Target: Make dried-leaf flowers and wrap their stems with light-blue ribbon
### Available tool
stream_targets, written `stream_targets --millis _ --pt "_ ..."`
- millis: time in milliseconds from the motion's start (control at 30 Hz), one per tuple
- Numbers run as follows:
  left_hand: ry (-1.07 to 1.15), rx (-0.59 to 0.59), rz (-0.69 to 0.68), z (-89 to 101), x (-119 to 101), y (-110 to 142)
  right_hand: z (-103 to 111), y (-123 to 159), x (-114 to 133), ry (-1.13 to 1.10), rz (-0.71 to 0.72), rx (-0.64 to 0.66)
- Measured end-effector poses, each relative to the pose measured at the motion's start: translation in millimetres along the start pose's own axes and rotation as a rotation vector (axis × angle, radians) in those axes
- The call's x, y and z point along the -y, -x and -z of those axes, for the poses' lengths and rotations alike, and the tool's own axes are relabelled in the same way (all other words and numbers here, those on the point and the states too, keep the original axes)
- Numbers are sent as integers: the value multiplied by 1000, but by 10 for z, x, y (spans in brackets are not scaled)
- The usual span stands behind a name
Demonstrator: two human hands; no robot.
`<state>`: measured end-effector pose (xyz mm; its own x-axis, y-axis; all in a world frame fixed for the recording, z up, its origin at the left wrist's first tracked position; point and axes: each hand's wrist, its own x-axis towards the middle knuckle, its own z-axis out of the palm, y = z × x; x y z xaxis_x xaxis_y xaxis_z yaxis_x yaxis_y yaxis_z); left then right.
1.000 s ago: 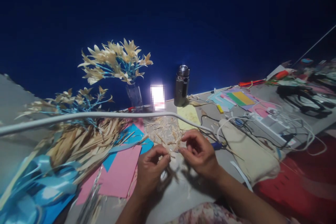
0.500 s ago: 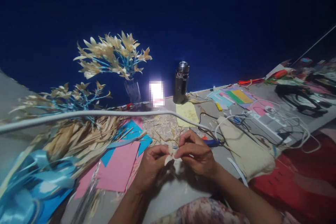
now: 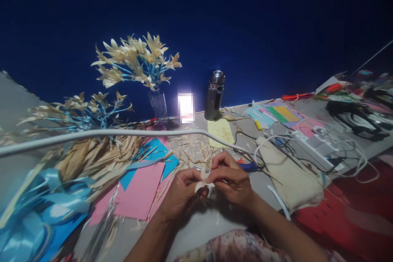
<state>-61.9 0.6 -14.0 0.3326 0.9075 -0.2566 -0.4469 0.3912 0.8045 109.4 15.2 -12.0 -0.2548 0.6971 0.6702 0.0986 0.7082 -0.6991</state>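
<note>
My left hand [image 3: 181, 193] and my right hand [image 3: 229, 179] meet low in the middle of the view, fingers pinched together on a small pale dried-leaf flower piece [image 3: 204, 184] held between them. Its light petals curl down below my fingertips. Just beyond my hands lies a scatter of straw-coloured leaf scraps [image 3: 192, 150]. Blue-handled pliers [image 3: 248, 166] lie right behind my right hand.
A glass vase [image 3: 157, 105] holds cream flowers on blue stems [image 3: 138, 60]. Dried leaves [image 3: 95, 160], pink paper [image 3: 139, 191], blue ribbon [image 3: 33, 213] lie left. A white cable [image 3: 101, 134] crosses. A metal flask [image 3: 214, 95], beige pouch [image 3: 290, 176], wires [image 3: 322, 143] sit right.
My hands have drawn closer together, and the pale flower piece, barely seen at first, now shows between my fingertips. The view has shifted slightly.
</note>
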Motion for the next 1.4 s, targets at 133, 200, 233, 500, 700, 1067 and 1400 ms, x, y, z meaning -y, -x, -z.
stream_targets --millis 133,200,233,500,700,1067,1400 --pt "-3 -24 -47 -14 17 17 -14 -12 34 1 -28 -26" --pt "-19 -45 -66 -15 16 15 -23 -12 40 -7 -21 -47" --pt "-24 -51 -72 -16 13 13 -29 -8 38 -6 -17 -61" --pt "-249 -94 -317 8 -12 30 -100 61 -16 60 -85 -175" --pt "-369 -92 -502 30 -30 43 -91 54 7 72 -100 -120" --pt "-334 -84 -448 66 20 36 -94 35 13 -140 -260 -78" --pt "-314 -77 -291 -8 -25 31 -133 50 20 -41 -35 -198"
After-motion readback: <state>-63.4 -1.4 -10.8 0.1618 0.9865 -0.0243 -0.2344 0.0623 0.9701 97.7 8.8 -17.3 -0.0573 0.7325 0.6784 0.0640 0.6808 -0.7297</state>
